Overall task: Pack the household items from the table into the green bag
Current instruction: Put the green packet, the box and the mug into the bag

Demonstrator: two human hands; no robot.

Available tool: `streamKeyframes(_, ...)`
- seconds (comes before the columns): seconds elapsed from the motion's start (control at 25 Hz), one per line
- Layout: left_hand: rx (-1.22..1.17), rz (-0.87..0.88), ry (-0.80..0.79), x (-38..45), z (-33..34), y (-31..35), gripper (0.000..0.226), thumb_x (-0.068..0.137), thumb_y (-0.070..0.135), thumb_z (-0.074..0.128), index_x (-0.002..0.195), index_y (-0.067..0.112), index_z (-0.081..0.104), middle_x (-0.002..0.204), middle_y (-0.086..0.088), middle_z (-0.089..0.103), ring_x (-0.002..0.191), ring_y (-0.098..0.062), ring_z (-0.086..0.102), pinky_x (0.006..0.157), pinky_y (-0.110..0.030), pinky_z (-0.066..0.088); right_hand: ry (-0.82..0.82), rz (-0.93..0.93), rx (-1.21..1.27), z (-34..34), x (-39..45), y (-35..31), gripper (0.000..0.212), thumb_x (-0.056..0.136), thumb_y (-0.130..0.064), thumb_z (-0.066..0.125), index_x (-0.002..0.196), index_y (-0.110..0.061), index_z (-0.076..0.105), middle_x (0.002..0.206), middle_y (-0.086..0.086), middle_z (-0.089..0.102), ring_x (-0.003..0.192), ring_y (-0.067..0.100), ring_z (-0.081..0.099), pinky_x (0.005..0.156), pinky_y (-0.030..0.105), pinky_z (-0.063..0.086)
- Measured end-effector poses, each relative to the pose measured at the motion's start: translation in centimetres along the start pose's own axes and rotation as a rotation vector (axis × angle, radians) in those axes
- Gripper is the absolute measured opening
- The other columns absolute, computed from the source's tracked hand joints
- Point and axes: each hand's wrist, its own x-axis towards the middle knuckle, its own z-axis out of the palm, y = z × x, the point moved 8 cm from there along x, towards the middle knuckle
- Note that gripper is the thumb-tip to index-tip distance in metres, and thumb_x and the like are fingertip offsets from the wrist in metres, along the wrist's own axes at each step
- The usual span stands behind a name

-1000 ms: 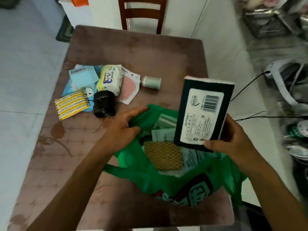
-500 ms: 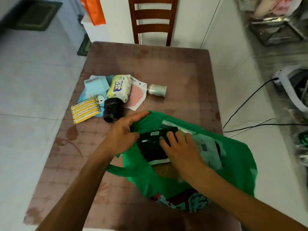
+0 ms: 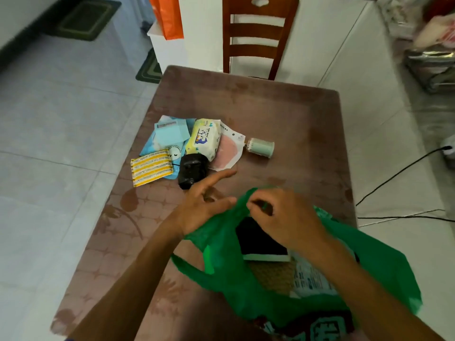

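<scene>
The green bag [image 3: 384, 269] lies open at the near right of the brown table [image 3: 283, 114]. Inside it I see a dark box [image 3: 258, 242] with a pale edge, a tan woven pad [image 3: 273, 274] and a printed white packet [image 3: 312, 279]. My right hand [image 3: 283, 212] pinches the bag's far rim. My left hand [image 3: 204, 198] grips the rim's left side, index finger stretched out. Farther left lie a black roll [image 3: 192, 172], a yellow wipes pack [image 3: 203, 137], a yellow striped scrubber [image 3: 151, 167], blue packets [image 3: 170, 132], a pink-and-white pouch [image 3: 227, 151] and a pale green spool [image 3: 261, 147].
A wooden chair [image 3: 256, 35] stands at the table's far edge. An orange bag [image 3: 168, 16] hangs by a white cabinet at the back. Black cables [image 3: 398, 173] run over the floor to the right of the table. Clutter fills the far right.
The dark box, held upright above the bag one second ago, now lies inside it. My right hand has let go of it and moved to the bag's rim.
</scene>
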Motion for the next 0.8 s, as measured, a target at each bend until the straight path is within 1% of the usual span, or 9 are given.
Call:
streamKeyframes(0.12, 0.32, -0.165, 0.377, 2.9, -5.5, -5.8, 0.055, 0.08, 0.027, 0.072, 0.13, 0.024, 0.05, 0.13, -0.007, 0.053, 0.107, -0.018, 0.056, 0.087, -0.03, 0.049, 0.12, 0.023, 0.273, -1.4, 1.8, -0.6, 0.019, 0.089, -0.035, 0.057, 0.08, -0.024, 0.07, 0.067, -0.011, 0.065, 0.059, 0.008, 0.059, 0.055, 0.034, 0.05)
streamKeyframes(0.28, 0.824, -0.276, 0.116, 8.9, -6.2, -13.1, 0.099, 0.069, 0.033, 0.08, 0.148, 0.026, 0.02, 0.156, -0.011, 0.014, 0.135, -0.042, 0.022, 0.106, -0.057, 0.033, 0.25, 0.074, 0.176, -2.7, -1.2, 2.7, 0.018, 0.084, -0.027, 0.067, 0.101, -0.023, 0.07, 0.098, -0.012, 0.067, 0.092, 0.005, 0.06, 0.081, 0.018, 0.048)
streamKeyframes(0.4, 0.955, -0.261, 0.058, 11.9, -6.7, -13.9, 0.116, 0.055, 0.043, 0.086, 0.146, 0.022, 0.019, 0.147, -0.015, 0.028, 0.123, -0.046, 0.035, 0.097, -0.055, 0.041, -0.025, 0.18, -0.158, -2.5, -5.4, 7.7, 0.075, 0.076, -0.04, 0.073, 0.142, -0.032, 0.038, 0.146, -0.012, 0.038, 0.137, 0.014, 0.029, 0.109, 0.022, 0.02)
streamKeyframes(0.48, 0.992, -0.359, 0.027, 12.5, -7.7, -13.4, 0.115, 0.04, 0.055, 0.087, 0.135, 0.02, 0.033, 0.127, -0.013, 0.044, 0.11, -0.04, 0.048, 0.086, -0.05, 0.049, -0.246, 0.389, -0.438, -2.7, -8.6, 12.6, 0.102, 0.077, -0.041, 0.073, 0.151, -0.038, 0.002, 0.159, -0.016, 0.005, 0.147, 0.017, 0.003, 0.115, 0.038, 0.012)
streamKeyframes(0.52, 0.965, -0.379, 0.015, 12.4, -8.0, -12.8, 0.111, 0.035, 0.057, 0.087, 0.127, 0.019, 0.039, 0.12, -0.012, 0.049, 0.104, -0.037, 0.053, 0.082, -0.049, 0.051, -0.306, 0.49, -0.556, -3.3, -10.1, 14.7, 0.104, 0.079, -0.037, 0.071, 0.151, -0.038, -0.005, 0.16, -0.013, 0.002, 0.148, 0.02, 0.002, 0.116, 0.042, 0.014)
streamKeyframes(0.6, 0.795, -0.311, 0.076, 11.7, -8.4, -10.0, 0.103, 0.033, 0.058, 0.084, 0.119, 0.017, 0.046, 0.115, -0.013, 0.054, 0.1, -0.034, 0.058, 0.08, -0.048, 0.053, -0.324, 0.647, -0.709, -5.7, -12.0, 17.5, 0.086, 0.083, -0.03, 0.064, 0.151, -0.035, 0.012, 0.154, -0.001, 0.032, 0.136, 0.024, 0.035, 0.103, 0.04, 0.034)
streamKeyframes(0.64, 0.704, -0.217, 0.131, 10.9, -8.3, -7.4, 0.1, 0.034, 0.058, 0.082, 0.119, 0.018, 0.047, 0.115, -0.012, 0.055, 0.1, -0.031, 0.059, 0.079, -0.047, 0.053, -0.273, 0.681, -0.704, -7.1, -12.3, 18.1, 0.066, 0.086, -0.029, 0.06, 0.145, -0.033, 0.031, 0.138, 0.003, 0.052, 0.116, 0.025, 0.054, 0.086, 0.035, 0.044)
streamKeyframes(0.72, 0.552, 0.017, 0.21, 8.0, -7.7, 0.2, 0.093, 0.041, 0.05, 0.084, 0.122, 0.026, 0.044, 0.115, -0.003, 0.056, 0.097, -0.022, 0.058, 0.077, -0.038, 0.051, -0.088, 0.689, -0.545, -9.1, -12.0, 18.5, 0.027, 0.09, -0.028, 0.056, 0.117, -0.027, 0.061, 0.102, 0.007, 0.069, 0.078, 0.027, 0.06, 0.06, 0.03, 0.04)
streamKeyframes(0.8, 0.418, 0.25, 0.137, 4.1, -5.1, 8.8, 0.092, 0.045, 0.047, 0.084, 0.125, 0.036, 0.039, 0.11, 0.009, 0.055, 0.092, -0.011, 0.058, 0.068, -0.03, 0.05, 0.049, 0.634, -0.332, -10.3, -11.3, 18.7, 0.016, 0.09, -0.022, 0.058, 0.1, -0.022, 0.071, 0.087, 0.005, 0.071, 0.071, 0.026, 0.059, 0.058, 0.029, 0.039)
